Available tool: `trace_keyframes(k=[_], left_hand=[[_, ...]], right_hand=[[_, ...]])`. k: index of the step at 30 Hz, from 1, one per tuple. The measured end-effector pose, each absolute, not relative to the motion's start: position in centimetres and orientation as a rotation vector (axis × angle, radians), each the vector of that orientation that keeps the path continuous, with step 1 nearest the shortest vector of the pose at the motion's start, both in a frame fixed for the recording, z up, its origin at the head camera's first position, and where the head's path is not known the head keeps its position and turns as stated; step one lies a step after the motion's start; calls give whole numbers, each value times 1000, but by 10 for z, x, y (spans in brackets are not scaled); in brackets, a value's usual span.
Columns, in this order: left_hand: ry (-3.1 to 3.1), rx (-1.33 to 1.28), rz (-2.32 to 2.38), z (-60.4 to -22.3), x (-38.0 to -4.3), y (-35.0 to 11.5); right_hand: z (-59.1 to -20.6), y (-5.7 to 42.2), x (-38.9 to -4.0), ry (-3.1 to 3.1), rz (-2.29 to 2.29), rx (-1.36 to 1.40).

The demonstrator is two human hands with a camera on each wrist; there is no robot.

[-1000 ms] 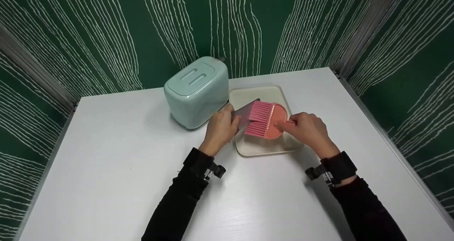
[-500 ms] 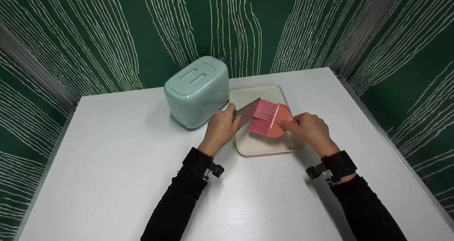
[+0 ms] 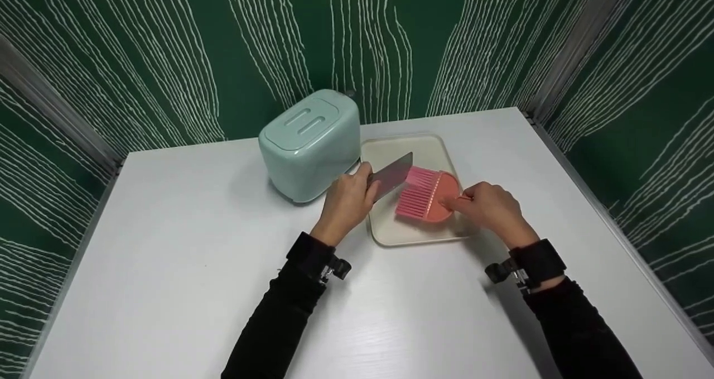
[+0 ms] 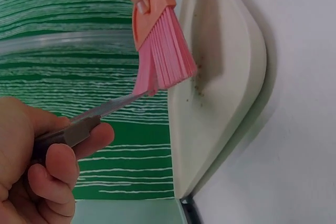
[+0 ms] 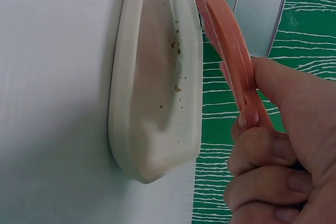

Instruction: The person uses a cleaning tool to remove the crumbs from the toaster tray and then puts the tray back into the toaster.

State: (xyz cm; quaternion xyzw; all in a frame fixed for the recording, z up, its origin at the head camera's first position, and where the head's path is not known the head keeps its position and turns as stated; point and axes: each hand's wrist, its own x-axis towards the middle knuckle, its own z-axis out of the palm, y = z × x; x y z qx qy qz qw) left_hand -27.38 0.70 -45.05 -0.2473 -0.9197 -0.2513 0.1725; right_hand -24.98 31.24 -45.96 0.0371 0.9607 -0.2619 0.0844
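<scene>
My left hand (image 3: 347,201) grips the dark handle of a kitchen knife (image 3: 393,175), its broad metal blade slanting over the cream tray (image 3: 403,231). Pinched by its handle in my right hand (image 3: 493,207) is a small coral brush (image 3: 443,197) with pink bristles. In the head view the bristle tips lie just right of the blade's edge. The left wrist view has the bristles (image 4: 170,56) right by the blade tip, above the tray. Several brown crumbs (image 5: 176,43) lie scattered on the tray floor, plain in the right wrist view.
A mint-green toaster (image 3: 312,144) stands behind my left hand, close to the tray's left side. Green wall panels (image 3: 385,44) with white lines rise behind the white table (image 3: 184,245) and along both sides.
The brush has moved right, then down toward me, so its bristles no longer overlap the blade and more of the blade shows. My left hand and the knife have hardly moved.
</scene>
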Motion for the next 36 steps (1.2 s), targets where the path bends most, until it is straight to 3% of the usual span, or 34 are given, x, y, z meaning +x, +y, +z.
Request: trace_keyframes(k=[25,36], left_hand=[[-2564,-713,-642,-458,-275,4],[-2572,-702,-615,-457,-275,6]], right_hand=[[-450,317,-238,2772,-788,78],[-439,295,-219,2774,-880,-138]])
